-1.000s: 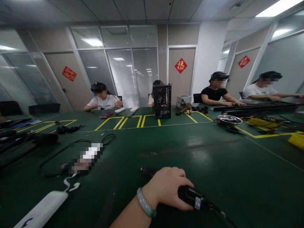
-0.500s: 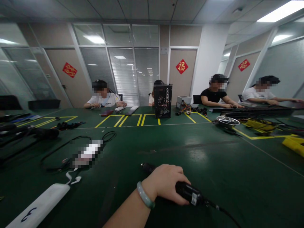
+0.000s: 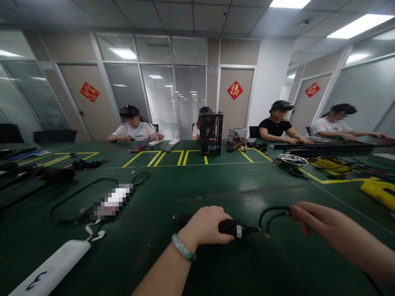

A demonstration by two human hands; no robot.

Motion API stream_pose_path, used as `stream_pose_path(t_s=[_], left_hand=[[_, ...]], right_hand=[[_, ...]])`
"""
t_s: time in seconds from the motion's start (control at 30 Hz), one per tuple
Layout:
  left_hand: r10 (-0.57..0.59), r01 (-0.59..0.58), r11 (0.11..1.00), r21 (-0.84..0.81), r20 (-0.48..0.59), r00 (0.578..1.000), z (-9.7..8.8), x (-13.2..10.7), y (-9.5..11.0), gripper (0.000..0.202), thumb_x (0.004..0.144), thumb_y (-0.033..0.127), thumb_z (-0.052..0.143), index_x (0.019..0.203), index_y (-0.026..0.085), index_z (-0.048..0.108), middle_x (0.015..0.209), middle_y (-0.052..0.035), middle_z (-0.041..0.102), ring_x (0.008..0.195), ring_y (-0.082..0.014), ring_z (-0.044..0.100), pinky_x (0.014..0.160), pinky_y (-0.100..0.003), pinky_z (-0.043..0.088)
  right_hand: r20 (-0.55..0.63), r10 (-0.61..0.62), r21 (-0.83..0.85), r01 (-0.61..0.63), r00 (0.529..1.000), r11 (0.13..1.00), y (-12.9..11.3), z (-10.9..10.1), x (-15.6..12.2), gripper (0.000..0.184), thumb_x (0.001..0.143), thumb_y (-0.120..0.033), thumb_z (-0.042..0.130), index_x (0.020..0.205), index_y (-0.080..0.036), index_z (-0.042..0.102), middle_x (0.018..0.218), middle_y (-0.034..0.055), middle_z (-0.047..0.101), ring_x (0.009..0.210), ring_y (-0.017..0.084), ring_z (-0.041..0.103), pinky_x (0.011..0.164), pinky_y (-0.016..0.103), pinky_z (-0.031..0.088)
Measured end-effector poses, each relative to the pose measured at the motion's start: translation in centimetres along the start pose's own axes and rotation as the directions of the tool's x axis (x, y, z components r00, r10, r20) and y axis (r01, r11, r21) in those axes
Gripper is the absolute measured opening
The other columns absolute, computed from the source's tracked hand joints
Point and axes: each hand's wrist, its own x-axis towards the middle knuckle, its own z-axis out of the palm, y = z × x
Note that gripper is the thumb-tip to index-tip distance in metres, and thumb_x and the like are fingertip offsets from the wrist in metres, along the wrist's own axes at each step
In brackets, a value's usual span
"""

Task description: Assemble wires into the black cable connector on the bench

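Note:
My left hand [image 3: 206,225], with a pale jade bangle [image 3: 183,248] on its wrist, is wrapped round a black electric screwdriver [image 3: 228,227]. The tool lies sideways low over the green table, its tip pointing left and its cord end right. Part of its body is hidden under my fingers. At the right, my right hand [image 3: 314,218] pinches a black cable [image 3: 273,210] that bends in a loop near the screwdriver's cord end. Whether the two join there I cannot make out for certain.
A white power strip [image 3: 57,267] and a phone [image 3: 114,201] with a cable lie at the left. Across the green table [image 3: 154,230] stands a black computer case [image 3: 211,133]. A metal bowl [image 3: 293,160] and a yellow bin [image 3: 378,193] are at the right. Several people sit opposite.
My right hand has come in from the right and taken hold of the cable, which is now raised and looped. My left hand has shifted slightly left with the screwdriver.

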Motion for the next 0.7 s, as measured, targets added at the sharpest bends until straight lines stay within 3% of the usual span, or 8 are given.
stream_pose_path(t_s=[0.1,0.2,0.27,0.33,0.4,0.47,0.57,0.7], left_hand=[[-0.145,0.147,0.989,0.023,-0.070,0.987,-0.2,-0.2,-1.5,0.042,0.081,0.056,0.063,0.114,0.030,0.062,0.104,-0.0022,0.060,0.095,-0.0232,0.058,0.080,-0.033,0.044],[-0.293,0.296,0.955,0.031,-0.081,0.953,-0.7,-0.3,-2.6,0.042,0.085,0.056,0.058,0.118,0.029,0.060,0.108,-0.0034,0.059,0.096,-0.0240,0.057,0.079,-0.034,0.045],[-0.361,0.366,0.930,0.038,-0.103,0.927,-0.9,-0.3,-2.9,0.043,0.089,0.054,0.054,0.124,0.029,0.056,0.113,-0.0042,0.058,0.099,-0.0245,0.056,0.081,-0.036,0.046],[-0.393,0.403,0.914,0.050,-0.137,0.909,-1.0,-0.1,-2.9,0.042,0.091,0.051,0.052,0.126,0.029,0.054,0.116,-0.0045,0.057,0.101,-0.0248,0.056,0.084,-0.037,0.045],[-0.397,0.410,0.910,0.055,-0.163,0.903,-1.0,0.0,-2.7,0.038,0.092,0.048,0.052,0.125,0.029,0.055,0.116,-0.0041,0.057,0.103,-0.0248,0.055,0.086,-0.038,0.045],[-0.383,0.397,0.917,0.045,-0.185,0.905,-0.8,0.0,-2.4,0.036,0.092,0.043,0.053,0.126,0.029,0.053,0.117,-0.0031,0.056,0.105,-0.0241,0.055,0.088,-0.038,0.045],[-0.336,0.351,0.936,0.035,-0.219,0.916,-0.2,0.2,-2.2,0.048,0.090,0.036,0.059,0.135,0.033,0.043,0.125,-0.0013,0.054,0.110,-0.0230,0.053,0.093,-0.038,0.043],[-0.341,0.357,0.933,0.033,-0.231,0.911,0.8,0.6,-2.3,0.060,0.082,0.039,0.070,0.136,0.032,0.043,0.126,-0.0015,0.055,0.112,-0.0252,0.052,0.096,-0.042,0.041]], right_hand=[[0.173,0.011,0.004,-0.012,0.985,1.000,-0.4,1.2,4.4,0.048,0.096,-0.052,0.028,0.093,-0.023,0.066,0.084,0.0051,0.072,0.075,0.021,0.066,0.064,0.028,0.049],[0.245,0.038,-0.142,-0.003,0.969,0.990,-0.1,4.0,6.7,0.041,0.095,-0.044,0.034,0.104,-0.020,0.066,0.097,0.0088,0.071,0.083,0.025,0.067,0.067,0.031,0.049],[0.187,0.009,-0.221,0.033,0.982,0.975,-0.3,6.0,7.4,0.042,0.093,-0.040,0.041,0.125,-0.018,0.057,0.118,0.0129,0.064,0.099,0.029,0.063,0.079,0.036,0.049],[0.083,-0.078,-0.264,0.098,0.993,0.960,-1.2,7.4,7.9,0.056,0.089,-0.041,0.050,0.140,-0.020,0.043,0.137,0.0137,0.049,0.109,0.032,0.058,0.089,0.039,0.046],[0.067,-0.211,-0.250,0.221,0.975,0.943,-2.6,8.1,8.3,0.053,0.087,-0.043,0.055,0.136,-0.027,0.047,0.137,0.0094,0.046,0.110,0.030,0.056,0.091,0.038,0.044],[0.107,-0.300,-0.224,0.317,0.948,0.922,-4.0,8.5,8.9,0.033,0.086,-0.042,0.058,0.116,-0.028,0.063,0.122,0.0066,0.055,0.106,0.028,0.056,0.091,0.038,0.043],[0.215,-0.280,-0.182,0.320,0.936,0.930,-5.3,9.0,9.6,0.018,0.081,-0.039,0.065,0.087,-0.022,0.069,0.098,0.0063,0.061,0.096,0.028,0.059,0.085,0.038,0.043],[0.271,-0.221,-0.090,0.253,0.937,0.963,-5.3,10.3,9.9,0.016,0.082,-0.035,0.066,0.091,-0.021,0.064,0.093,0.0047,0.062,0.081,0.022,0.062,0.068,0.030,0.045]])
